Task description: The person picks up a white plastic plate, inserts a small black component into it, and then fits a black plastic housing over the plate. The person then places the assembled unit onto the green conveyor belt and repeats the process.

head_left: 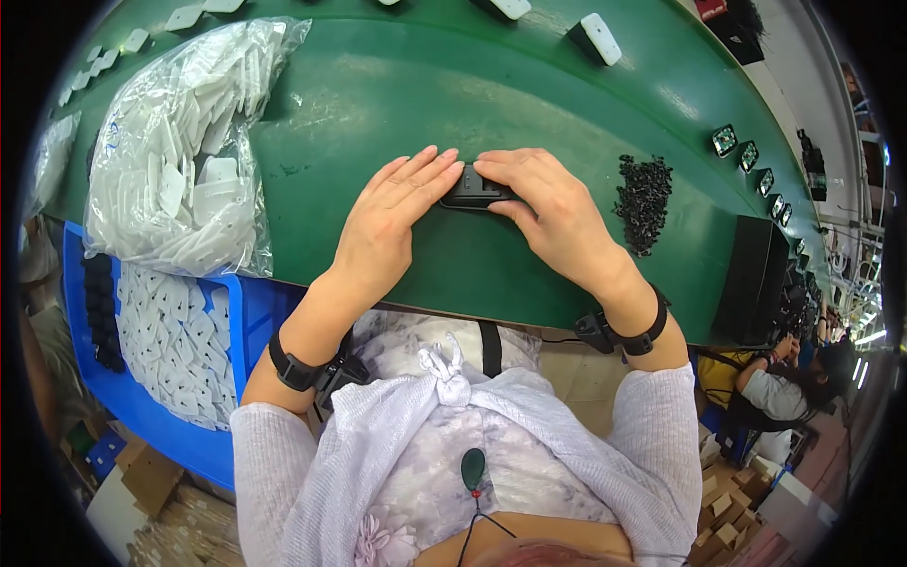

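Note:
A small black plastic casing [470, 189] with raised ribs and recesses lies on the green work surface [350, 123], between my two hands. My left hand [392, 208] is at its left end, fingers long and close together, pressed against it; the thumb is hidden. Around the right end curls my right hand [553, 203], fingers at the far side and thumb along the near edge. Part of the casing is covered by the fingers. To the right of my right hand is a loose pile of tiny black parts [644, 203].
At the left, a clear bag of white plastic plates [189, 170] rests on the table. Below it stands a blue bin [170, 444] with white plates. White-and-black units [597, 40] line the far side; small circuit boards [725, 141] and a black box [751, 279] are right. Another person [784, 387] sits there.

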`<state>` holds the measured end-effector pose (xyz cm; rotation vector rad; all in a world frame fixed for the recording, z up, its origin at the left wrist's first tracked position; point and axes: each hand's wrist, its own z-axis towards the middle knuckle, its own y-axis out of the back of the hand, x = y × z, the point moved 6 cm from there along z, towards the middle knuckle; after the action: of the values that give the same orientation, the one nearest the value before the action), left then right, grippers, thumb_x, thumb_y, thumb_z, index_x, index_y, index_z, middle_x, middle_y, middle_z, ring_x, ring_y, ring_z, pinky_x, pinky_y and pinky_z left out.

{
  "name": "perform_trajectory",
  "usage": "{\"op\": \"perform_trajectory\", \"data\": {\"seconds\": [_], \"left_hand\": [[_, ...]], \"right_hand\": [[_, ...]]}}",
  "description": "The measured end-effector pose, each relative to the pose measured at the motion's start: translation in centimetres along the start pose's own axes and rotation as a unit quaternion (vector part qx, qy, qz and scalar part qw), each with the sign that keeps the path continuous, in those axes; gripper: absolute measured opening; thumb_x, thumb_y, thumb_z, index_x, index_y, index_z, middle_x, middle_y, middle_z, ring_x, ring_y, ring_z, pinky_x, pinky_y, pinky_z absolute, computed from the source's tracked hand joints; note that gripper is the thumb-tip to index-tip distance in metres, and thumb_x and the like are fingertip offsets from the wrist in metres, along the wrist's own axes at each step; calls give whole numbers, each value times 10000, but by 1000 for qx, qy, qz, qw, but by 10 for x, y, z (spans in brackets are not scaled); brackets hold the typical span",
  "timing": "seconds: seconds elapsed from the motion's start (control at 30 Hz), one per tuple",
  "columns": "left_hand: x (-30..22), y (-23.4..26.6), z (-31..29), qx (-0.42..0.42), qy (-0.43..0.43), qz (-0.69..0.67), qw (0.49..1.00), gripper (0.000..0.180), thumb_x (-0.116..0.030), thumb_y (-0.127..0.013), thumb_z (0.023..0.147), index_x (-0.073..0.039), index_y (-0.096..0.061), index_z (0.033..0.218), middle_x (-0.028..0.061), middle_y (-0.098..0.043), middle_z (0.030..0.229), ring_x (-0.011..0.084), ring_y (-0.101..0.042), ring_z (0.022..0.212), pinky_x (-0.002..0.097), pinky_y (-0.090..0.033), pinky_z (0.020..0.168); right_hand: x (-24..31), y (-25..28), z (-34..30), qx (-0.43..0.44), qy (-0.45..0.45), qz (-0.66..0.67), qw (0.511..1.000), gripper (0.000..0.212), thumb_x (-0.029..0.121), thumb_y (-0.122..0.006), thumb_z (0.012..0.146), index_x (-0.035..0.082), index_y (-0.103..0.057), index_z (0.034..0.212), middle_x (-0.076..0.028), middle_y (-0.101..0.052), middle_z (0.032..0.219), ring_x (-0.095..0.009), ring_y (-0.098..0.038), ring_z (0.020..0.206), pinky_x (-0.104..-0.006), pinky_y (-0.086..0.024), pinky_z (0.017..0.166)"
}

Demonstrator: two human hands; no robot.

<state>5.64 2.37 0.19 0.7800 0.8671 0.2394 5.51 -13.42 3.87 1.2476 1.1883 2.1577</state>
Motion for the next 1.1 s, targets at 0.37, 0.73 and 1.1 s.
{"op": "perform_trajectory", "data": {"seconds": [0.37, 0.73, 1.1], "left_hand": [[-18, 1, -1, 43, 7, 160, 986, 506, -18, -573, 770, -78, -562, 1273, 66, -557, 1316, 223, -513, 1230, 387, -388, 1013], [4, -17, 6, -61, 266, -336, 901, 268, -185, -704, 833, 12, -639, 1001, 97, -654, 767, 153, -595, 652, 281, -471, 590], [-15, 9, 13, -41, 212, -354, 910, 358, -272, -695, 832, -3, -623, 1057, 152, -670, 913, 265, -637, 776, 341, -498, 699]], "right_hand": [[11, -6, -6, -24, 43, -144, 988, 393, 13, -669, 722, 25, -614, 1111, -91, -621, 1100, -260, -611, 965, -344, -536, 779], [-28, -5, -7, -61, -150, 464, 871, 460, 134, -648, 883, 35, -507, 1310, -74, -594, 1152, -142, -581, 1012, -263, -466, 871], [-20, 36, -1, -129, -181, 363, 905, 481, 101, -675, 867, 8, -496, 1303, -77, -594, 1163, -149, -576, 1038, -273, -445, 917]]}}
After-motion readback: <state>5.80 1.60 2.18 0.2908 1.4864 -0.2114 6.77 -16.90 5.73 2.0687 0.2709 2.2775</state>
